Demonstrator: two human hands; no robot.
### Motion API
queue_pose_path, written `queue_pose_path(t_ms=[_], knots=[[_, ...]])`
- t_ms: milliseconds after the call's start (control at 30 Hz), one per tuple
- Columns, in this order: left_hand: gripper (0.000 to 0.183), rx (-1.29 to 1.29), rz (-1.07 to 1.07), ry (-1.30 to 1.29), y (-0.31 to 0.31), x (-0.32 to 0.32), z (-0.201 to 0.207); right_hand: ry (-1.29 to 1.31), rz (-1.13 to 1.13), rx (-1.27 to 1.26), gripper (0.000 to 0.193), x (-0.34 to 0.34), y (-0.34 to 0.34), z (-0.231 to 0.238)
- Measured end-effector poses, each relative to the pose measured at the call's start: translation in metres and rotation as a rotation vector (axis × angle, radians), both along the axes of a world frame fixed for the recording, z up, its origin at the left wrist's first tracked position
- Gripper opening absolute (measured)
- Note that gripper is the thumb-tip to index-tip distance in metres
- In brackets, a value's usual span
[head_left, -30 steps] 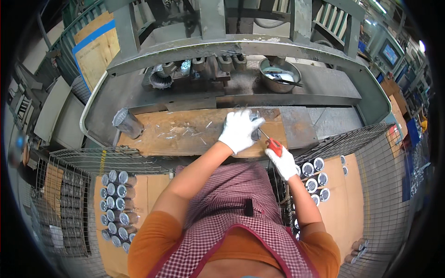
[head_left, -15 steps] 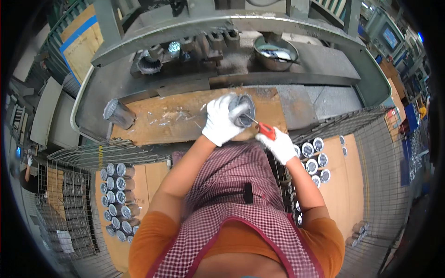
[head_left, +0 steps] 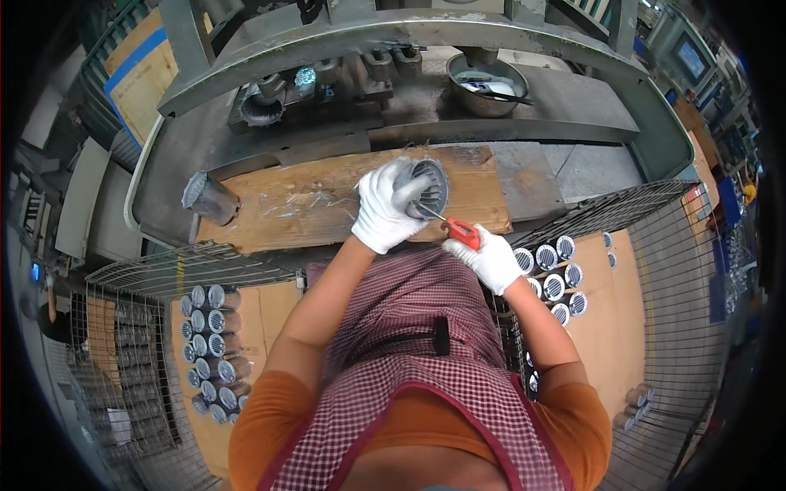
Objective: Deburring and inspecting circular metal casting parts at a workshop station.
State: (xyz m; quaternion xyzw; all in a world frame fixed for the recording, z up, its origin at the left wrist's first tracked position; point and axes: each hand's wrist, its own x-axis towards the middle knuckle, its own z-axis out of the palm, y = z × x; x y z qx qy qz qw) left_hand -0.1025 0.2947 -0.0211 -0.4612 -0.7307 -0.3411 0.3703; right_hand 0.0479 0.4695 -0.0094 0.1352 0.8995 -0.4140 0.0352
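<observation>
My left hand (head_left: 385, 204), in a white glove, grips a grey metal cylinder (head_left: 434, 192) with slots in its end, its slotted face tilted toward me. In my gloved right hand (head_left: 490, 260) is a screwdriver-like tool (head_left: 464, 235) with a red handle. Its thin metal shaft reaches the lower rim of the cylinder; the tip's exact contact I cannot make out. Both hands are over a wooden board (head_left: 286, 204) strewn with shiny metal slivers. Another grey cylinder (head_left: 211, 199) lies tilted at the board's left end.
Wire baskets with cardboard inside stand at both sides; the left holds rows of slotted cylinders (head_left: 214, 321), the right several more (head_left: 553, 286). A metal bowl (head_left: 488, 86) with pale contents sits beyond the board. Machine fixtures (head_left: 327, 78) and a frame beam (head_left: 393, 34) span the back.
The cylinder's slotted face now shows more toward me. My right hand and the red-handled tool have shifted slightly left, with the shaft lower at the rim.
</observation>
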Motion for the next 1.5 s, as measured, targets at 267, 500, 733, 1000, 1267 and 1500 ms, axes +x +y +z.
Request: queue_pose_path(t_ms=[267,500,733,1000,1267,1500], knots=[[0.075,0.071,-0.031,0.005,-0.01,-0.003,-0.004,-0.042,0.008,0.109,0.072,-0.006,-0.009,0.011],[0.082,0.17,-0.085,-0.185,-0.031,-0.007,-0.002,0.195,-0.257,0.103,0.046,0.008,0.034,0.048],[0.085,0.078,0.14,-0.322,-0.072,-0.028,-0.029,0.821,-0.715,0.007,0.045,0.0,0.212,0.015],[0.053,0.544,0.26,-0.906,-0.106,-0.043,-0.067,0.883,-1.155,0.888,0.073,-0.006,0.184,0.007],[0.05,0.49,0.299,-0.854,-0.106,-0.044,-0.073,0.777,-0.51,0.898,0.063,-0.132,0.139,0.048],[0.046,0.489,0.315,-0.877,-0.102,-0.042,-0.069,0.429,-0.245,0.614,0.038,-0.181,0.153,0.056]])
